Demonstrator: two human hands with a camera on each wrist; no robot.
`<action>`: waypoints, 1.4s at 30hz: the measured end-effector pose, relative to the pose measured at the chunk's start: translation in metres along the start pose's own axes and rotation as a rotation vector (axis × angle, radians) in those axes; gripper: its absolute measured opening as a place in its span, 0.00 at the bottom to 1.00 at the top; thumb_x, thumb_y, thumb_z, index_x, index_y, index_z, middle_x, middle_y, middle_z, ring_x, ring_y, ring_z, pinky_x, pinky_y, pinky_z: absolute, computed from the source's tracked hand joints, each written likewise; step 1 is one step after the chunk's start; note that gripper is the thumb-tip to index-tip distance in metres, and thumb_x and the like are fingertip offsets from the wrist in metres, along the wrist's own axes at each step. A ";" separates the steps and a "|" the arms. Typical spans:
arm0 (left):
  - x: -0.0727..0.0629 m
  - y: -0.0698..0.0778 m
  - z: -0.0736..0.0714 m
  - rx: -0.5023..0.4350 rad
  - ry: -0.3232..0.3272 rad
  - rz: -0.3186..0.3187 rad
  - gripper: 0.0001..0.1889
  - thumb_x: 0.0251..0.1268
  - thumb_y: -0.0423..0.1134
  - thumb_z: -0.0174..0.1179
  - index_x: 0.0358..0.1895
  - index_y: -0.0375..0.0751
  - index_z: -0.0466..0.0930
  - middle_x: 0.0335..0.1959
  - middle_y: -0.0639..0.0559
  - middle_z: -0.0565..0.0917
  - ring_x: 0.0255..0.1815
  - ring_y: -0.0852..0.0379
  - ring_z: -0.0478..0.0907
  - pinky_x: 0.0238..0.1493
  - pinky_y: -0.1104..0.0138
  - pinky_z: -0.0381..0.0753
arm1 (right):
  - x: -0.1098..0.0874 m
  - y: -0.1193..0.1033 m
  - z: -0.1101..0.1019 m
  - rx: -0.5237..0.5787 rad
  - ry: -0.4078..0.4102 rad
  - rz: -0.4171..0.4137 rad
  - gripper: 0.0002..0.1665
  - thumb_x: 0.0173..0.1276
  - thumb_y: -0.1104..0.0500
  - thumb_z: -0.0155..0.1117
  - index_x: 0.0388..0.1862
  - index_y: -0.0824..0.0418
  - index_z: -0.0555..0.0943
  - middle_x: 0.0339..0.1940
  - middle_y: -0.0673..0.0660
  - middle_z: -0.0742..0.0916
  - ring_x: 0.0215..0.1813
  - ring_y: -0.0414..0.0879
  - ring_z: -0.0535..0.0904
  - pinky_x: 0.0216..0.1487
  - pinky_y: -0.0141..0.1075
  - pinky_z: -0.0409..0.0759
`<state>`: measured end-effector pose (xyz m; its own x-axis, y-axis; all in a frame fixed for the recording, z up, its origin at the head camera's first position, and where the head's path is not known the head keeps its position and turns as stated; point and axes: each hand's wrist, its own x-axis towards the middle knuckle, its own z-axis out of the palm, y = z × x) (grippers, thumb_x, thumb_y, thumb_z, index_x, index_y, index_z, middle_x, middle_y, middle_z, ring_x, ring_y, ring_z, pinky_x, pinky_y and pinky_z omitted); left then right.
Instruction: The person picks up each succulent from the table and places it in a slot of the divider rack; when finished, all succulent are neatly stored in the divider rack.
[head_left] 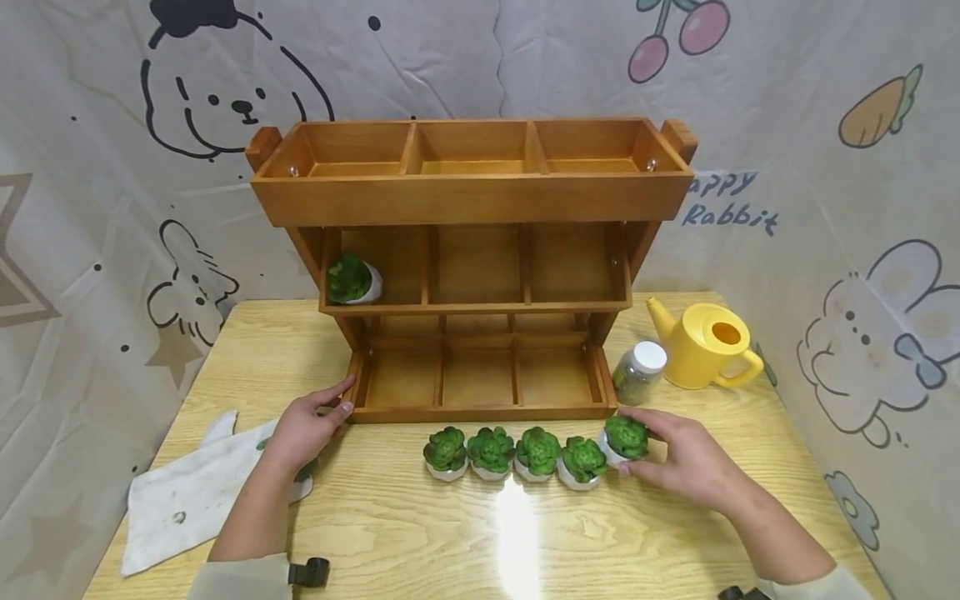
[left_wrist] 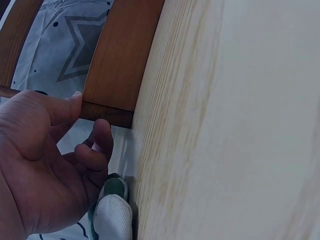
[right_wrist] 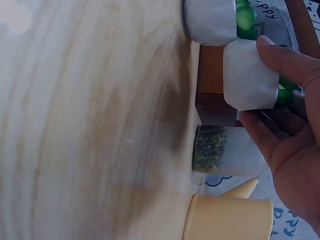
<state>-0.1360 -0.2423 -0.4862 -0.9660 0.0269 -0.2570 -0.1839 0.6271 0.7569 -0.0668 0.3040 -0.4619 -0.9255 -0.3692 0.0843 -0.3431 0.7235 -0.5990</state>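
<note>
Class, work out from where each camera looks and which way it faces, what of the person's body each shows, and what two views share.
Head: worn on the head, facing forward and down at the wooden shelf and table; the left hand, right hand and forearms show.
Left wrist: on that wrist, facing the shelf's corner; the left hand shows.
Right wrist: on that wrist, facing the potted plant held there; the right hand shows.
Shared: head and right wrist both show the yellow watering can and jar.
</note>
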 end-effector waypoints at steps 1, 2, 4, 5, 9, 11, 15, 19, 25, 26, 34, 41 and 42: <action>0.000 0.000 0.000 -0.002 0.000 0.000 0.28 0.80 0.47 0.59 0.79 0.55 0.68 0.59 0.39 0.77 0.38 0.49 0.79 0.31 0.64 0.73 | 0.001 0.000 0.000 0.000 0.002 -0.004 0.45 0.56 0.56 0.85 0.71 0.63 0.76 0.64 0.63 0.84 0.59 0.60 0.84 0.58 0.54 0.82; 0.000 0.000 0.000 -0.004 -0.001 0.001 0.28 0.80 0.47 0.59 0.79 0.55 0.68 0.59 0.38 0.77 0.38 0.49 0.79 0.30 0.64 0.73 | 0.001 -0.001 -0.001 0.001 0.004 -0.007 0.45 0.56 0.56 0.85 0.71 0.64 0.76 0.64 0.63 0.84 0.59 0.60 0.84 0.58 0.54 0.82; 0.000 0.000 0.000 -0.009 -0.003 0.003 0.28 0.80 0.47 0.58 0.79 0.55 0.68 0.60 0.38 0.77 0.38 0.49 0.79 0.30 0.64 0.73 | 0.002 -0.002 -0.002 0.000 0.009 -0.014 0.45 0.56 0.56 0.85 0.71 0.63 0.77 0.65 0.63 0.84 0.59 0.59 0.84 0.58 0.54 0.82; 0.000 0.000 0.000 -0.011 -0.004 0.004 0.28 0.80 0.47 0.58 0.79 0.55 0.68 0.60 0.37 0.77 0.38 0.49 0.80 0.30 0.64 0.73 | 0.003 -0.002 -0.002 -0.004 0.011 -0.016 0.44 0.56 0.56 0.85 0.71 0.63 0.77 0.64 0.62 0.84 0.59 0.59 0.85 0.58 0.54 0.82; -0.001 -0.001 0.000 -0.014 -0.006 0.008 0.28 0.80 0.47 0.58 0.79 0.55 0.67 0.62 0.36 0.77 0.38 0.50 0.81 0.31 0.64 0.74 | 0.005 -0.005 -0.004 -0.018 0.019 -0.030 0.44 0.57 0.54 0.85 0.71 0.62 0.78 0.62 0.60 0.86 0.57 0.57 0.86 0.57 0.54 0.83; -0.001 -0.001 0.000 -0.022 -0.010 0.008 0.28 0.80 0.47 0.58 0.80 0.55 0.67 0.62 0.36 0.77 0.37 0.50 0.81 0.30 0.64 0.74 | 0.006 -0.006 -0.005 -0.023 0.023 -0.037 0.44 0.56 0.54 0.85 0.71 0.62 0.78 0.62 0.59 0.86 0.56 0.55 0.86 0.57 0.54 0.83; -0.001 -0.001 0.000 -0.051 -0.016 0.004 0.28 0.80 0.45 0.58 0.80 0.54 0.67 0.59 0.38 0.77 0.35 0.49 0.82 0.30 0.64 0.75 | 0.008 -0.009 -0.007 -0.028 0.029 -0.049 0.45 0.56 0.54 0.85 0.71 0.62 0.77 0.61 0.58 0.86 0.55 0.55 0.86 0.56 0.53 0.83; -0.001 -0.002 0.001 -0.069 -0.019 0.000 0.29 0.80 0.44 0.58 0.80 0.53 0.67 0.58 0.38 0.76 0.35 0.50 0.84 0.33 0.64 0.76 | 0.010 -0.011 -0.009 -0.024 0.033 -0.051 0.45 0.56 0.52 0.85 0.72 0.61 0.77 0.61 0.59 0.87 0.56 0.57 0.86 0.56 0.55 0.83; -0.001 -0.002 0.002 -0.079 -0.023 -0.002 0.29 0.81 0.43 0.58 0.80 0.53 0.66 0.61 0.36 0.74 0.35 0.50 0.84 0.34 0.64 0.77 | 0.015 -0.016 -0.011 -0.015 0.038 -0.056 0.45 0.57 0.50 0.84 0.72 0.59 0.77 0.60 0.57 0.87 0.57 0.56 0.86 0.57 0.55 0.83; -0.001 -0.002 0.002 -0.080 -0.023 -0.003 0.29 0.81 0.43 0.58 0.80 0.53 0.66 0.61 0.36 0.74 0.35 0.50 0.84 0.34 0.64 0.77 | 0.016 -0.017 -0.012 -0.018 0.042 -0.062 0.45 0.57 0.50 0.85 0.72 0.59 0.77 0.60 0.56 0.87 0.57 0.56 0.86 0.57 0.54 0.83; -0.001 -0.003 0.002 -0.093 -0.024 -0.004 0.29 0.81 0.43 0.58 0.80 0.54 0.66 0.59 0.38 0.75 0.35 0.50 0.85 0.38 0.62 0.79 | 0.025 -0.026 -0.013 -0.006 0.044 -0.072 0.45 0.57 0.50 0.85 0.72 0.58 0.78 0.59 0.56 0.87 0.58 0.54 0.85 0.57 0.53 0.83; 0.000 -0.002 0.001 -0.088 -0.024 -0.002 0.29 0.81 0.44 0.58 0.80 0.54 0.66 0.59 0.38 0.75 0.34 0.51 0.85 0.39 0.62 0.78 | 0.031 -0.035 -0.015 0.017 0.040 -0.085 0.45 0.56 0.48 0.85 0.72 0.54 0.77 0.60 0.53 0.87 0.57 0.52 0.85 0.56 0.50 0.84; 0.000 -0.003 0.001 -0.087 -0.024 0.000 0.29 0.81 0.44 0.58 0.80 0.54 0.66 0.59 0.38 0.75 0.34 0.51 0.85 0.39 0.62 0.78 | 0.032 -0.036 -0.015 0.019 0.041 -0.089 0.46 0.56 0.48 0.85 0.72 0.54 0.77 0.60 0.53 0.87 0.57 0.52 0.85 0.56 0.50 0.84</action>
<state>-0.1351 -0.2429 -0.4889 -0.9616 0.0459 -0.2706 -0.2001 0.5574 0.8058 -0.0869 0.2748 -0.4258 -0.8974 -0.4072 0.1698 -0.4215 0.6777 -0.6026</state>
